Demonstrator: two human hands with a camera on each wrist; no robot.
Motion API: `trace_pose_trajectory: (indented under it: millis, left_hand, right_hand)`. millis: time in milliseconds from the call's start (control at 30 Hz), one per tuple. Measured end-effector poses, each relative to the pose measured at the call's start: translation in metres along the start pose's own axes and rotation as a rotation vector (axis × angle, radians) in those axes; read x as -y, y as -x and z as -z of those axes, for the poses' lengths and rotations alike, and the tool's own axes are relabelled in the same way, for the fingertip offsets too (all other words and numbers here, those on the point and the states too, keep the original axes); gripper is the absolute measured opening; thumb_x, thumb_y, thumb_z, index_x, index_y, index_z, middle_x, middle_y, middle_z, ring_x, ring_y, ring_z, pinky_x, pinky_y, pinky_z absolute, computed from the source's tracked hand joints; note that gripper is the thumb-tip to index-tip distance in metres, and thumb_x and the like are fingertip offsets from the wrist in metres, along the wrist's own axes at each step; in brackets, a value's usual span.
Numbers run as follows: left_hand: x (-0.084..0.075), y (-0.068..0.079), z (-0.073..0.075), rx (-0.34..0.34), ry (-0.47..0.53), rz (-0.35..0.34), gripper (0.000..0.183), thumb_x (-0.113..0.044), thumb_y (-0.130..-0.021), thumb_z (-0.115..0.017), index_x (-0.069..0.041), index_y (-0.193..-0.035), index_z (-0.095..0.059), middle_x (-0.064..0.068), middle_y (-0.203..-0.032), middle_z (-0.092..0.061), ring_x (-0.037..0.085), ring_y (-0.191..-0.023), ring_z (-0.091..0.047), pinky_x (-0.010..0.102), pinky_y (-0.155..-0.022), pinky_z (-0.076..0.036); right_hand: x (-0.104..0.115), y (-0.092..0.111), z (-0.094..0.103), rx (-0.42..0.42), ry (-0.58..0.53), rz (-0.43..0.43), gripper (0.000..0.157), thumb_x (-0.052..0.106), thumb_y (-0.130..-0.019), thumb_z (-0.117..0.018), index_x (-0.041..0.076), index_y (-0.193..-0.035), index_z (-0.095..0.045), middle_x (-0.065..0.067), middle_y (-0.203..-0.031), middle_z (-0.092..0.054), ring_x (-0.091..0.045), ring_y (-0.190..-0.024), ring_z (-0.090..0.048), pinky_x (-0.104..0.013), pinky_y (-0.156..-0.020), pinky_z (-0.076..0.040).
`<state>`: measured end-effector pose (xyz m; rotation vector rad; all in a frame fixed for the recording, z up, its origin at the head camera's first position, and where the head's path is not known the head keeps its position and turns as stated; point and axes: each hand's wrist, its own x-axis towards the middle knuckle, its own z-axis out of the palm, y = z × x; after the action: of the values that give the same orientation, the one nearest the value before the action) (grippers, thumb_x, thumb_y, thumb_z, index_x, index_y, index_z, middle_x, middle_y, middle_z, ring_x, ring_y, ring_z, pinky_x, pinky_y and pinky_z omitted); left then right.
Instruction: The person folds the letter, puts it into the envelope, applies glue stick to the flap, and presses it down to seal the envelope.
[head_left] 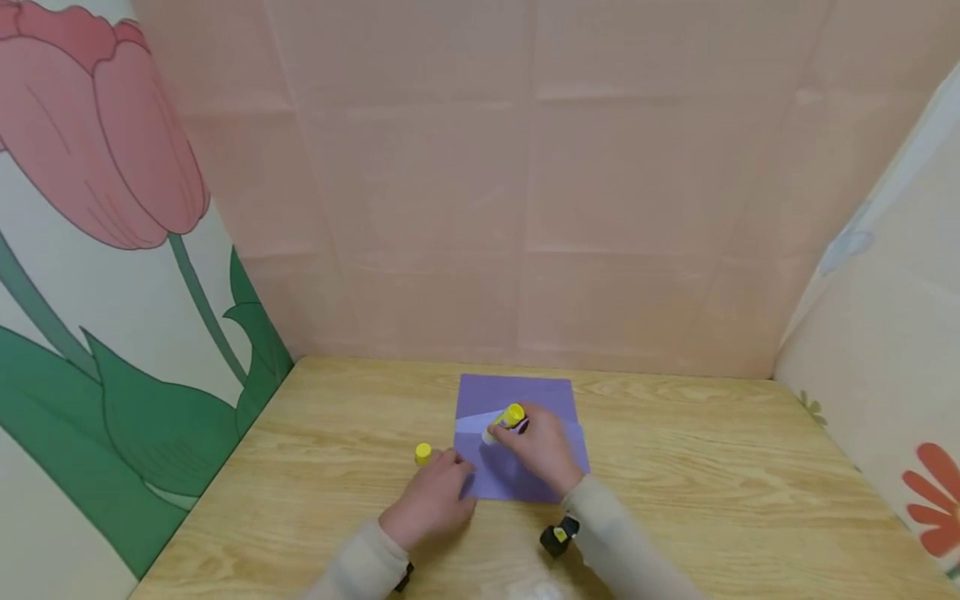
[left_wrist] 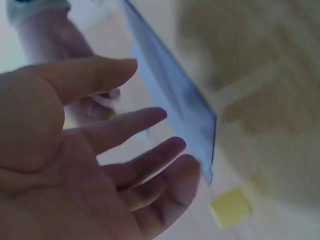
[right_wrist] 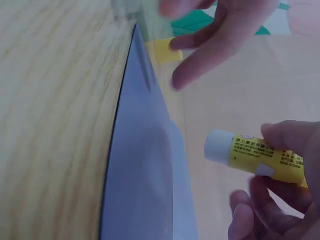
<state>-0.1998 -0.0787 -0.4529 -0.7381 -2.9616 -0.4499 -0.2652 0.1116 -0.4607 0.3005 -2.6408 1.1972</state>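
Note:
A purple paper envelope lies on the table, a paler strip crossing it. Over its middle, my right hand pinches a yellow glue stick between thumb and fingers. The stick is tilted, its white end towards the paper. At the envelope's lower left edge is my left hand, fingers loosely extended and holding nothing in the left wrist view. Just beyond that hand stands a yellow cap, off the paper. Whether the left fingertips touch the envelope, I cannot tell.
The wood-grain table extends to both sides of the envelope. A pink covering hangs behind it. Side panels bear a large tulip at the left and a red flower at the right.

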Motion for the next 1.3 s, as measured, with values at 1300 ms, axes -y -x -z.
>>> trace_pose_trajectory:
  millis: [1300]
  left_hand:
    - [-0.006, -0.002, -0.012, 0.197, -0.140, 0.001, 0.046, -0.018, -0.076, -0.068, -0.012, -0.121, -0.061, 0.004, -0.104, -0.053, 0.021, -0.096, -0.052, 0.047, -0.074, -0.046]
  right_hand:
    - [0.007, -0.017, -0.024, 0.262, 0.246, 0.134, 0.026, 0.035, -0.085, -0.066, 0.013, -0.094, -0.055, 0.004, -0.074, -0.054, -0.012, -0.064, -0.051, -0.032, -0.056, -0.042]
